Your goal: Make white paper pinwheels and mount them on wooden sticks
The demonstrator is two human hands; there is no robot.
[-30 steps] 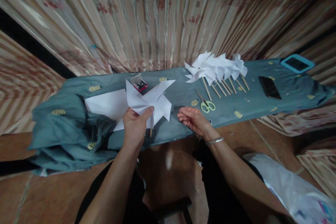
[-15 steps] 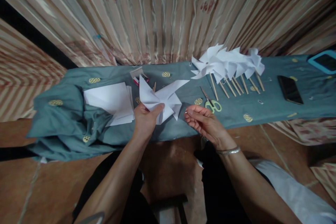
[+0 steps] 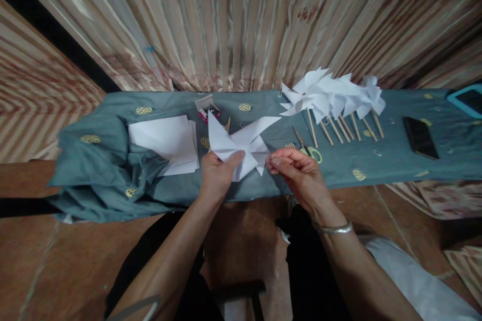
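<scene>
My left hand (image 3: 220, 173) grips a white paper pinwheel (image 3: 252, 143), its thumb pressed on the folded centre. The pinwheel has no stick on it that I can see. Close to the pinwheel's right points, my right hand (image 3: 297, 173) pinches a tiny shiny thing between thumb and fingertips, too small to name. Behind the pinwheel lies a small open red box (image 3: 204, 114) with dark, shiny contents. Near it the end of a wooden stick (image 3: 228, 124) shows. Scissors (image 3: 311, 153) with green handles lie just beyond my right hand.
A stack of white paper (image 3: 163, 140) lies at the left, partly under the bunched green cloth (image 3: 86, 170). Several finished pinwheels (image 3: 331, 93) on sticks lie in a row at back right. Farther right are a black phone (image 3: 419, 138) and a blue-framed device (image 3: 469, 99). A curtain hangs behind.
My right hand has moved closer to the pinwheel, its fingers now beside the right points. My left hand keeps its hold. The whole view has shifted slightly.
</scene>
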